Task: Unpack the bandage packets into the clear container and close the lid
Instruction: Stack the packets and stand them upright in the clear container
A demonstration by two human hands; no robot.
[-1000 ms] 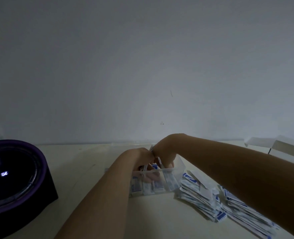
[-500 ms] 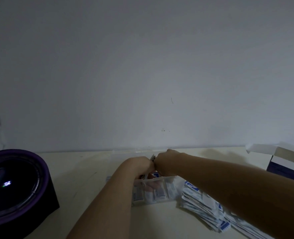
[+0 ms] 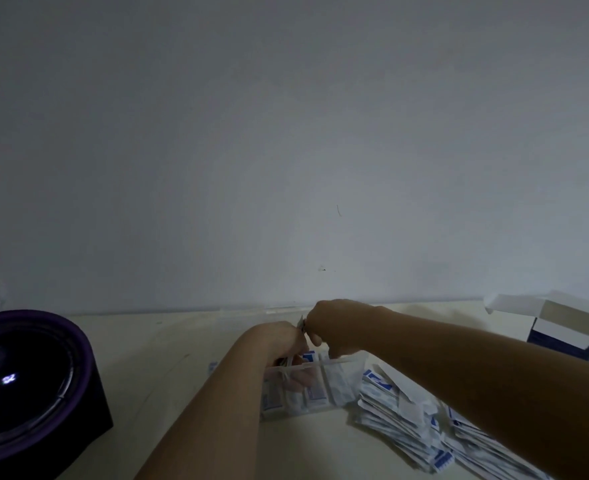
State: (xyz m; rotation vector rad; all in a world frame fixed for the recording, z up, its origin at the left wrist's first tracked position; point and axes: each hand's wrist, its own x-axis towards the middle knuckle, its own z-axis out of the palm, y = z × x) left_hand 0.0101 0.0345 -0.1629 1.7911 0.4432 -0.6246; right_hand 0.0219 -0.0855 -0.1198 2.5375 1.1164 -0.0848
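A clear container (image 3: 341,386) with divided compartments sits on the table at bottom centre, with white-and-blue bandage packets standing in it. My left hand (image 3: 279,339) is over its left part, fingers curled down into it around some packets. My right hand (image 3: 331,325) is just to the right and above, pinching a thin packet (image 3: 300,323) between the two hands. A loose pile of bandage packets (image 3: 407,420) lies to the container's right, partly under my right forearm. The container's lid (image 3: 251,310) looks to be lying flat behind it, faint.
A dark purple round object (image 3: 26,382) with a glossy black face stands at the left edge. An opened white and dark blue carton (image 3: 563,327) stands at the far right. A plain wall rises right behind the cream table (image 3: 154,368).
The view has tilted, so everything sits lower in frame. My hands stay together over the container; the right hand has lifted a little above the rim.
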